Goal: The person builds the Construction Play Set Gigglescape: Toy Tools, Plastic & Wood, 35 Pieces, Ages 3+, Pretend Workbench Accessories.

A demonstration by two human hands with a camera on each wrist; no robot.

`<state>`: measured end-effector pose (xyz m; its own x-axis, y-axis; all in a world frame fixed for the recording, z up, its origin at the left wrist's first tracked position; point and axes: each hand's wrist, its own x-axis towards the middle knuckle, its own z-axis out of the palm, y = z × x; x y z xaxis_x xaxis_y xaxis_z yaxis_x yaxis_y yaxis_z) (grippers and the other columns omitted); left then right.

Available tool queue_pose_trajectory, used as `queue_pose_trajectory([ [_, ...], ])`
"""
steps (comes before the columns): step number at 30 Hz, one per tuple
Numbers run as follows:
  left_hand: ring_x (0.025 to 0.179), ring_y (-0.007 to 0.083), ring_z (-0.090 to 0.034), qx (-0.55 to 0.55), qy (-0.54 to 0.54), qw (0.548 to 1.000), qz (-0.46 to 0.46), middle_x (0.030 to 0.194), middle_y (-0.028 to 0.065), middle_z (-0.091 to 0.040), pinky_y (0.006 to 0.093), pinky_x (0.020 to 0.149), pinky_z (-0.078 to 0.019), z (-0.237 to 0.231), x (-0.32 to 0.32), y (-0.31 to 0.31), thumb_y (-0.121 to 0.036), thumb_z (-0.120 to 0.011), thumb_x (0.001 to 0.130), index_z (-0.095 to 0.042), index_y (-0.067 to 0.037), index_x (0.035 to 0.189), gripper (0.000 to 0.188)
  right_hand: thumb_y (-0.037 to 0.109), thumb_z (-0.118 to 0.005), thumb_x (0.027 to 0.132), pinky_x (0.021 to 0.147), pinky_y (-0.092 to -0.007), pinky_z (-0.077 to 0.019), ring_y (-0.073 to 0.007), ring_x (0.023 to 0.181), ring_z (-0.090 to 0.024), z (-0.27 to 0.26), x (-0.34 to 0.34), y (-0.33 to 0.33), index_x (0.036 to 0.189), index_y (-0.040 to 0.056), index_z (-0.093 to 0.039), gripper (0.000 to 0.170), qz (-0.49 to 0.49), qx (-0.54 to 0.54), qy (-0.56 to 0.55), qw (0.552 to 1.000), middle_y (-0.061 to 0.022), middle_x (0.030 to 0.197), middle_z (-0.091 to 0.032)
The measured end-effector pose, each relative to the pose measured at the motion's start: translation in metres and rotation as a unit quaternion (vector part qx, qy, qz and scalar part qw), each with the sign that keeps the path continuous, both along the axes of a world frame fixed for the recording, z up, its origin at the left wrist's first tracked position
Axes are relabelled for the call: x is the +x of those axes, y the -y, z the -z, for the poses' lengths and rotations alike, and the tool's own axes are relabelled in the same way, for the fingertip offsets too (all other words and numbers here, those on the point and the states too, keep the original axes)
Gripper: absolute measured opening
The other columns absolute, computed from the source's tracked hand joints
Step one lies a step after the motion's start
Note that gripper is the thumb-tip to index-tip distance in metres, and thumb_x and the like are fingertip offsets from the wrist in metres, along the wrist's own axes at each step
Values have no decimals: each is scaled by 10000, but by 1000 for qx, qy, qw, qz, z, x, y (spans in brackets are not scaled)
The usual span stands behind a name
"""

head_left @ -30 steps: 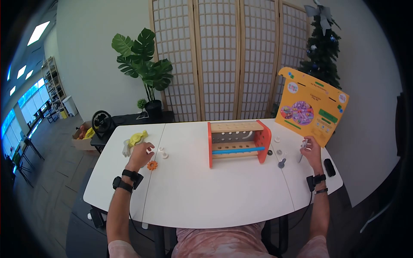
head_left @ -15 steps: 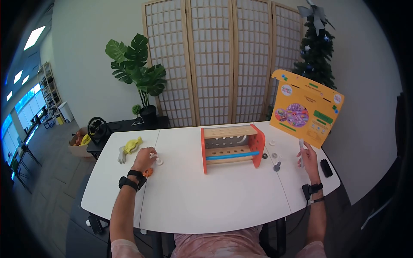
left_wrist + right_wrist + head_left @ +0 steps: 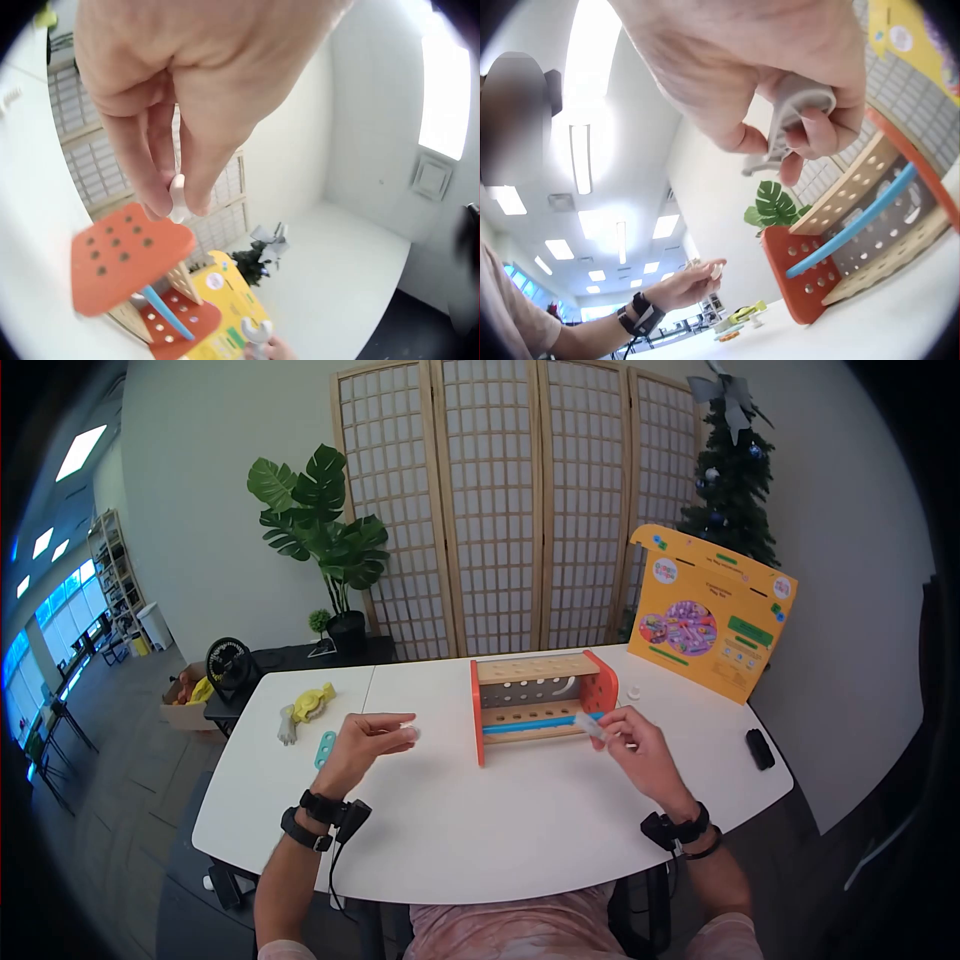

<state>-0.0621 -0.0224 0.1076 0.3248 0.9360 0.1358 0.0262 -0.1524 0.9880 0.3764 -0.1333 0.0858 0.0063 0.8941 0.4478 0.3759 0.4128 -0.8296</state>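
Pinching a white piece (image 3: 178, 200), the left hand (image 3: 362, 750) wants steadiness; the right hand (image 3: 645, 753), grip curled, holds a toy wrench (image 3: 590, 727).

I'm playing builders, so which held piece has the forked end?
The pale grey wrench-like piece in the right hand: its end is C-shaped. The left hand pinches a smaller white piece showing no fork.

Screen (image 3: 490, 510): wood-framed, folding, upright
Plant (image 3: 325, 482): green, broad-leaved, left of screen
Tree (image 3: 728, 490): dark green, topped with silver bow (image 3: 736, 402)
Fan (image 3: 229, 663): black, near plant
Carton (image 3: 190, 717): open, on floor (image 3: 130, 780), left of fan
Shelf (image 3: 117, 560): tall, at far left
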Motion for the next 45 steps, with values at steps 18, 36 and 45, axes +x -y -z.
queue_pose_trajectory([
  [18,895,100,-776,-34,-40,983,173,972,89,-836,235,838,-595,-28,51,60,-60,-886,939,-737,11,1223,328,45,-767,987,939,-392,-587,-287,1070,-728,-17,-98,16,1307,78,-778,322,-125,165,183,961,-106,1168,-768],
  [36,1121,195,-792,-76,45,981,172,1113,149,-821,303,1043,-623,-10,57,56,-56,-701,1083,-626,-37,1276,208,93,-634,1126,1013,-405,-653,-228,1251,-698,24,-106,28,1589,-51,-496,504,-285,-246,-179,909,-149,1391,-684],
  [45,1071,179,-798,-80,59,985,142,1096,121,-822,277,986,-631,18,56,42,-64,-715,1077,-673,-24,1198,134,146,-608,1148,1008,-480,-672,-269,1264,-700,37,-112,27,1591,-37,-488,494,-303,-318,-259,860,-164,1453,-645],
])
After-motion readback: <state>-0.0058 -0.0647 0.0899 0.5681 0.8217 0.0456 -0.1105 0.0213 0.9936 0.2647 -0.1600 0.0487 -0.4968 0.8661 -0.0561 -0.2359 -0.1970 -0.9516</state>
